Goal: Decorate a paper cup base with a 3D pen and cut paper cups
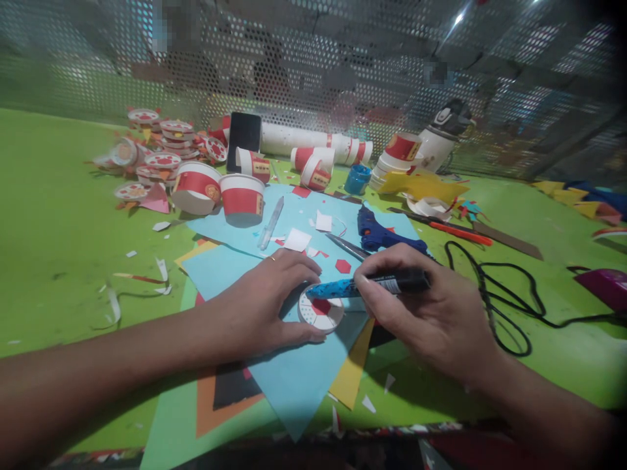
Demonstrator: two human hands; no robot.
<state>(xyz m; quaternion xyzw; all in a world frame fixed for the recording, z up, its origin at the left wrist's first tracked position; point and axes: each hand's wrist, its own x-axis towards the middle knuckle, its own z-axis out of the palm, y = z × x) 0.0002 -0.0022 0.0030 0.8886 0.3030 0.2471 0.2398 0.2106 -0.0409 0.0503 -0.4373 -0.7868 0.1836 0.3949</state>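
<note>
A small round white disc with a red centre and blue dots on part of it lies on light blue paper. My left hand curls round the disc's left side, thumb and fingers holding its edge. Pinched in my right hand is a marker with a blue-smeared barrel and a black end. Its tip points left and meets or hovers just over the disc's upper left part. A red hexagon lies just beyond the disc.
Red and white paper cups stand behind, near a phone and a blue jar. Decorated discs pile up at back left. A blue glue gun, orange-handled scissors and a black cord lie right.
</note>
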